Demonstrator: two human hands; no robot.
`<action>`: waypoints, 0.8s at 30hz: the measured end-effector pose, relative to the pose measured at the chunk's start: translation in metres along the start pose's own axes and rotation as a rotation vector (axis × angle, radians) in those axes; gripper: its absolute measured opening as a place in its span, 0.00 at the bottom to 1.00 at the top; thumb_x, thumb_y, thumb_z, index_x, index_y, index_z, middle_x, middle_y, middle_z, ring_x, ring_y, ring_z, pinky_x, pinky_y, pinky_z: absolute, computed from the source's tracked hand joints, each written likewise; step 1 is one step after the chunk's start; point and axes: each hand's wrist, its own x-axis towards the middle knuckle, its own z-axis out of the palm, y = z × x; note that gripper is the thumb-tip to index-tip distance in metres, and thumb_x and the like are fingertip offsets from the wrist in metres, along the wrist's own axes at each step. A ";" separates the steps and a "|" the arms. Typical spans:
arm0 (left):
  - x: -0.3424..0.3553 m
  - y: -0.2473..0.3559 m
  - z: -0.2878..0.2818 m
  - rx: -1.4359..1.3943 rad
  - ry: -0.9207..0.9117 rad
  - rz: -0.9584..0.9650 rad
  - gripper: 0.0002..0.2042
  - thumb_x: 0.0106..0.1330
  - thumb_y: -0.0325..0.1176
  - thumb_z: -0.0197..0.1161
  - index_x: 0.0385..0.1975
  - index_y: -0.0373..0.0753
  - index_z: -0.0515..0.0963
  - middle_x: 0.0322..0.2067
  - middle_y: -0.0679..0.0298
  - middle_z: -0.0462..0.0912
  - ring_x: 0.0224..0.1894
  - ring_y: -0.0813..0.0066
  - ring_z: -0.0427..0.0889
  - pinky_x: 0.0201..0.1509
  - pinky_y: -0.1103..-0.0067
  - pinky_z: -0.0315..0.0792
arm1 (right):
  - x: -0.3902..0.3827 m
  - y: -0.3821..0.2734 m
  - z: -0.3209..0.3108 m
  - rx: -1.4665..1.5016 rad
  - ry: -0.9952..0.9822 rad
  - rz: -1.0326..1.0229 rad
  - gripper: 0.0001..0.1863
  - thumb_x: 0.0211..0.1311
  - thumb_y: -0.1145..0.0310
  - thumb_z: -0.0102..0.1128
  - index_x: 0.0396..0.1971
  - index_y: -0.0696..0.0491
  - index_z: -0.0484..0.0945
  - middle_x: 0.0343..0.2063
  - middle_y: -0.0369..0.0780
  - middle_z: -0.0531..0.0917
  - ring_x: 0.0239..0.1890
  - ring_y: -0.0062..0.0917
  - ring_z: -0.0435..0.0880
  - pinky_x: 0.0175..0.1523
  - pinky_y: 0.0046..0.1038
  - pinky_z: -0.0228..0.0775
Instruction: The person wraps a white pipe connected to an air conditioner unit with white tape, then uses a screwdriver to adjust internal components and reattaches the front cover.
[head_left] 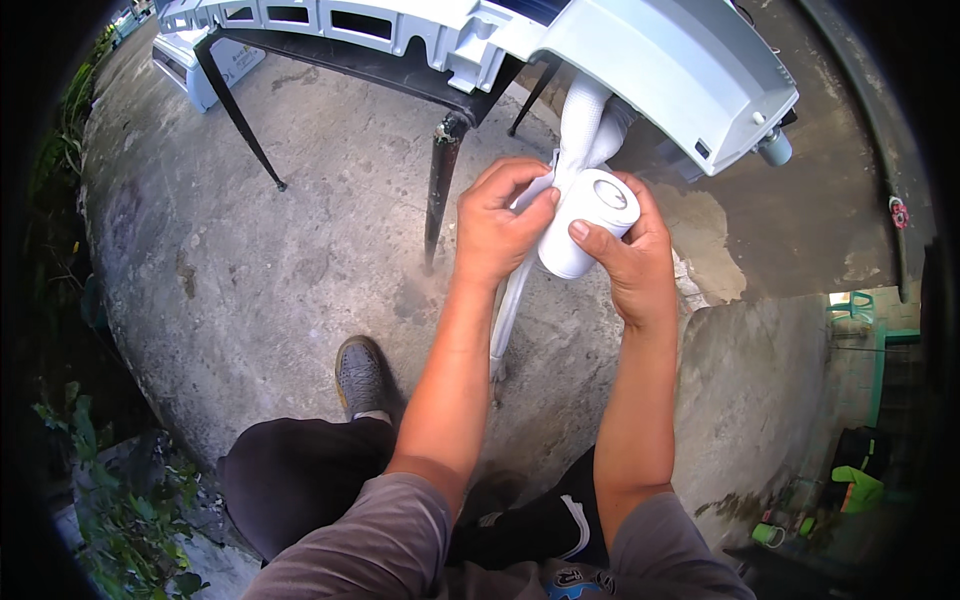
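My right hand [640, 255] is closed round a thick roll of white wrapping tape [568, 245], thumb on its near side and the ring-shaped core end turned up. Just left of it, my left hand [503, 215] pinches white tape against the pipe bundle; its fingertips partly hide what lies between them. White insulated pipes [582, 115] come down from under a white air conditioner indoor unit [665, 70] and meet both hands. Below my left hand, a thin white pipe end [510, 315] slants down toward the floor.
A dark-legged metal stand [445, 185] supports a white plastic frame [400, 30]. On the far left, a white box-shaped appliance [215, 70] rests on the concrete floor [270, 230]. A dark wall [810, 220] rises at right. Plants [130, 500] grow at lower left.
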 end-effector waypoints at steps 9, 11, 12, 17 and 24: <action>-0.012 0.013 -0.012 0.019 -0.164 -0.131 0.36 0.50 0.32 0.78 0.63 0.36 0.77 0.53 0.63 0.84 0.57 0.68 0.83 0.63 0.73 0.75 | -0.009 0.003 0.042 -0.286 0.093 -0.160 0.34 0.57 0.63 0.84 0.58 0.59 0.75 0.51 0.47 0.87 0.46 0.30 0.89 0.50 0.34 0.83; -0.008 0.005 -0.018 -0.102 -0.174 -0.155 0.38 0.50 0.38 0.82 0.64 0.34 0.77 0.54 0.62 0.84 0.56 0.71 0.82 0.62 0.74 0.74 | 0.000 0.005 0.026 -0.066 0.099 -0.010 0.39 0.54 0.60 0.86 0.60 0.61 0.74 0.55 0.50 0.83 0.54 0.34 0.86 0.57 0.36 0.81; -0.003 -0.001 -0.023 -0.180 -0.176 -0.153 0.39 0.50 0.39 0.83 0.64 0.34 0.77 0.54 0.62 0.84 0.55 0.72 0.82 0.62 0.75 0.74 | 0.012 0.007 0.019 -0.048 0.107 0.000 0.41 0.54 0.60 0.86 0.62 0.61 0.72 0.55 0.51 0.81 0.56 0.35 0.84 0.59 0.37 0.80; 0.011 -0.034 -0.028 -0.416 -0.161 -0.153 0.41 0.54 0.47 0.82 0.66 0.31 0.75 0.56 0.59 0.83 0.58 0.71 0.81 0.66 0.73 0.72 | 0.055 0.035 0.020 0.103 0.042 -0.119 0.56 0.47 0.59 0.90 0.69 0.62 0.60 0.56 0.51 0.79 0.58 0.37 0.82 0.61 0.40 0.79; 0.029 -0.055 0.000 -0.636 0.007 -0.248 0.33 0.75 0.48 0.63 0.73 0.37 0.64 0.66 0.51 0.74 0.68 0.62 0.76 0.73 0.64 0.71 | 0.091 0.047 0.054 -0.206 0.309 -0.242 0.42 0.46 0.62 0.90 0.57 0.61 0.73 0.49 0.46 0.87 0.52 0.32 0.88 0.58 0.32 0.80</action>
